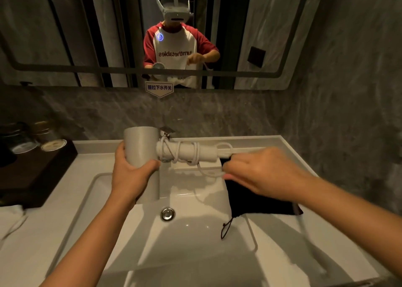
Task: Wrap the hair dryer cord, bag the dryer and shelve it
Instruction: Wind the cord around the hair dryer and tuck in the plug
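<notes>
While the left hand (130, 173) is closed around the barrel of the hair dryer (141, 147), holding it level above the sink (195, 232), the head view shows the right hand (258, 173) pinching the loose end of the cord (208, 173) just past the tip of the handle. Several turns of cord already lie round the handle, crossing one another, and a slack loop hangs below it towards the right fingers. Judging by that, the wrapping step is in hand and near its end; a short run of cord is still free, though motion blur hides how much. The next move seems to call for laying that last loop snugly and tucking the end so the turns do not spring loose, while the left grip keeps the dryer from rolling.

A black drawstring bag (261, 201) lies flat on the table at the right edge of the sink, partly under the right forearm, its drawstring trailing over the basin wall. It is close at hand but shut flat, so it would need opening. At the left stands a dark tray (32, 173) with glass jars (24, 141), well apart. No shelf shows here.
</notes>
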